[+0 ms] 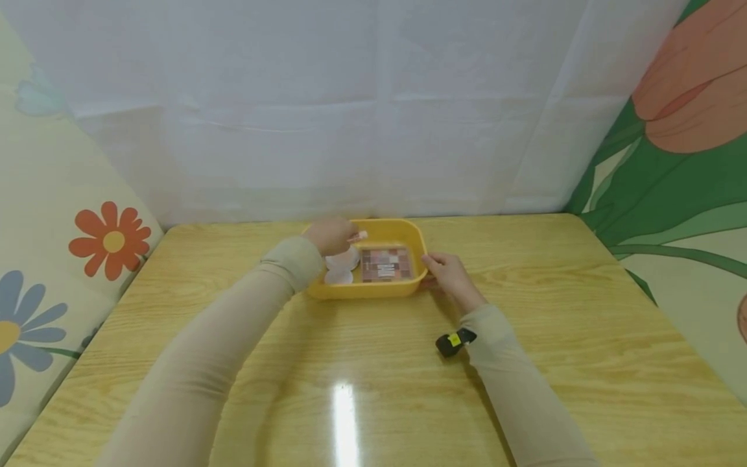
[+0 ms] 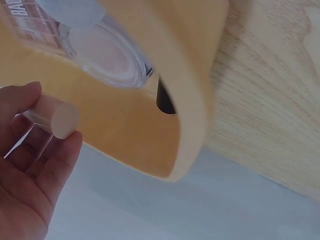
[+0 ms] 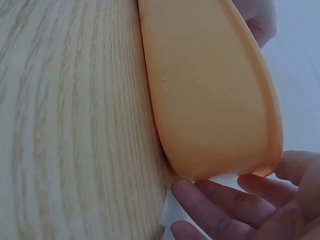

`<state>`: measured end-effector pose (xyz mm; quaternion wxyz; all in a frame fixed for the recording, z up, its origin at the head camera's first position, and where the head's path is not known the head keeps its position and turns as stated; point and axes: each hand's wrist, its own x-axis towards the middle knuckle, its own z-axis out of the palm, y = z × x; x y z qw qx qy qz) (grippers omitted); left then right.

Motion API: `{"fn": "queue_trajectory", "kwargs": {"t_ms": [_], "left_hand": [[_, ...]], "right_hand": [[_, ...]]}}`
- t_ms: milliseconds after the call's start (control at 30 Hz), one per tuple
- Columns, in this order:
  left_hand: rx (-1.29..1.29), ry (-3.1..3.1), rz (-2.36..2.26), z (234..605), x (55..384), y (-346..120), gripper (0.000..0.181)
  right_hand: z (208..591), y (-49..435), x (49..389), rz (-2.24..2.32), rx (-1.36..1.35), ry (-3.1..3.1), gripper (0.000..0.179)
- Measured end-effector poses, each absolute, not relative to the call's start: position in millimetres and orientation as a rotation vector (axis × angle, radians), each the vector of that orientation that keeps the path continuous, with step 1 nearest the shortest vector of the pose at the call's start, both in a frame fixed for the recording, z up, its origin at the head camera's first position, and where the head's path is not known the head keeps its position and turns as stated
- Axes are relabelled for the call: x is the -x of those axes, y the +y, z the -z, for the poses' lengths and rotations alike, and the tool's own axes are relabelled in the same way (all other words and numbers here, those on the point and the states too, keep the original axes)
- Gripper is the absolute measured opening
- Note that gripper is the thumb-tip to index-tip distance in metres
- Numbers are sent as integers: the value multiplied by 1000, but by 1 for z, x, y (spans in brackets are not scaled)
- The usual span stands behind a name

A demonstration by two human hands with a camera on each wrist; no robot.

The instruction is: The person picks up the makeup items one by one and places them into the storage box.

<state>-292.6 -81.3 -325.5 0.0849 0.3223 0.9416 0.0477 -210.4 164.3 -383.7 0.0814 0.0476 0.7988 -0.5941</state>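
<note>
A yellow plastic basket (image 1: 366,291) stands at the far side of the table. Over its left part, my left hand (image 1: 331,235) pinches a pale pink cylindrical tube (image 2: 52,116) between thumb and fingers, raised above the basket floor. At the basket's right end, my right hand (image 1: 452,275) holds the wall, thumb at the rim and fingers against the outside. Inside lie an eyeshadow palette (image 1: 385,264) with a checked lid, a round clear-rimmed compact (image 2: 102,55) and a whitish round piece (image 1: 338,277) beside it. A black cylinder (image 2: 165,100) shows partly behind the basket wall.
A black object with a yellow label (image 1: 454,340) sits by the right cuff. The wooden table (image 1: 525,272) ends at a white cloth backdrop (image 1: 280,117). Flower-printed panels (image 1: 688,162) flank it on both sides.
</note>
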Motion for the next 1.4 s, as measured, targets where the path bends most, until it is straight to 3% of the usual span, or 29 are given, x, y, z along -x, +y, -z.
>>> {"fn": "queue_trajectory", "kwargs": {"t_ms": [333,1400], "left_hand": [[-995,2829,-94,323,292,-78,26],[-1074,2809,54,331,306,-54,22]], "right_hand": [[384,165,211,1766,-156,2382,42],[383,167,211,1723,-171,2407,42]]}}
